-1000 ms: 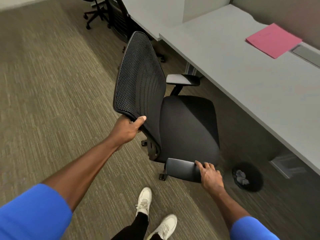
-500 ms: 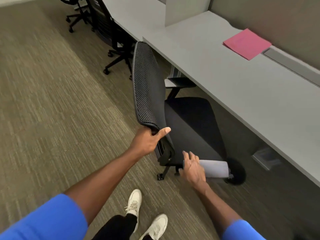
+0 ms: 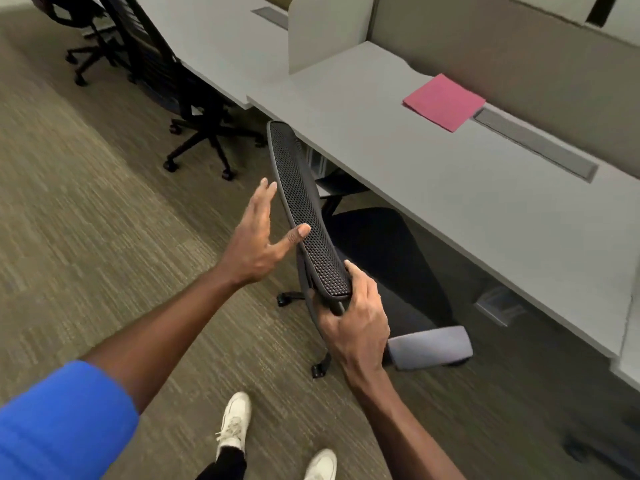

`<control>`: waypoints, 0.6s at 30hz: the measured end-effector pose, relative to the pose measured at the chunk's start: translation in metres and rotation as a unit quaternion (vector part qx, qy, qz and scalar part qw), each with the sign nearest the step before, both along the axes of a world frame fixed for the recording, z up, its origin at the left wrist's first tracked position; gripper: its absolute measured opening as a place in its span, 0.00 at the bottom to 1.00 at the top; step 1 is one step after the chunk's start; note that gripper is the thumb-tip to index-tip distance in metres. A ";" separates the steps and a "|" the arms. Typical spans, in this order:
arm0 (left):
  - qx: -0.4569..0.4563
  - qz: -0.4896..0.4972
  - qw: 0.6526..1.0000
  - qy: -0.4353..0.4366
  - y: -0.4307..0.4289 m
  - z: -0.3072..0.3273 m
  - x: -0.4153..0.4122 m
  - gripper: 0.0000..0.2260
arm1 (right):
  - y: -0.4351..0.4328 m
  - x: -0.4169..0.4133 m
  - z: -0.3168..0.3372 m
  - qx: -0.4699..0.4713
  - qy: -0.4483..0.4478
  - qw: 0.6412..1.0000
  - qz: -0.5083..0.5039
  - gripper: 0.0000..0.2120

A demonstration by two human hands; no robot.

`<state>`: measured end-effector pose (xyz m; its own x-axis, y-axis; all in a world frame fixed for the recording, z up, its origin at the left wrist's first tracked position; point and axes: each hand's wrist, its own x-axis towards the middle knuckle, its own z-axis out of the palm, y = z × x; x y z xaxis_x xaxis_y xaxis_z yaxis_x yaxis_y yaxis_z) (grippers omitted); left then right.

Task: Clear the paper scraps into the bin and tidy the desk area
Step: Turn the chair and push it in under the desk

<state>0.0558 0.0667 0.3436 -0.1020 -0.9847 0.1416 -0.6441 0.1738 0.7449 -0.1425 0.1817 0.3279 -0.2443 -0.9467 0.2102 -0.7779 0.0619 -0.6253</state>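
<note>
A black mesh-backed office chair stands with its seat partly under the grey desk. My right hand grips the near corner of the chair's backrest. My left hand is open, fingers spread, its thumb and fingertips touching the back edge of the backrest. A pink folder lies on the desk near the partition. The bin is not in sight.
The chair's grey armrest juts out to the right of my right hand. A second black chair stands at the neighbouring desk to the left. A cable slot runs along the desk's back. My white shoes are on the carpet.
The chair has rolled further under the desk and turned edge-on. My right hand moved from the armrest to the backrest corner. My left hand let go and opened. The bin passed out of view.
</note>
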 end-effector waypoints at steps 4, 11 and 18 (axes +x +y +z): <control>-0.051 -0.092 0.984 -0.144 -0.060 0.008 0.024 0.44 | 0.000 0.025 0.013 -0.017 0.083 0.994 -0.065 0.39; -0.118 -0.204 0.926 -0.294 -0.157 0.020 0.056 0.39 | -0.018 0.067 0.019 0.029 0.152 0.967 -0.202 0.41; -0.130 -0.301 0.889 -0.319 -0.231 0.030 0.054 0.30 | -0.033 0.075 0.025 0.040 0.139 0.957 -0.250 0.41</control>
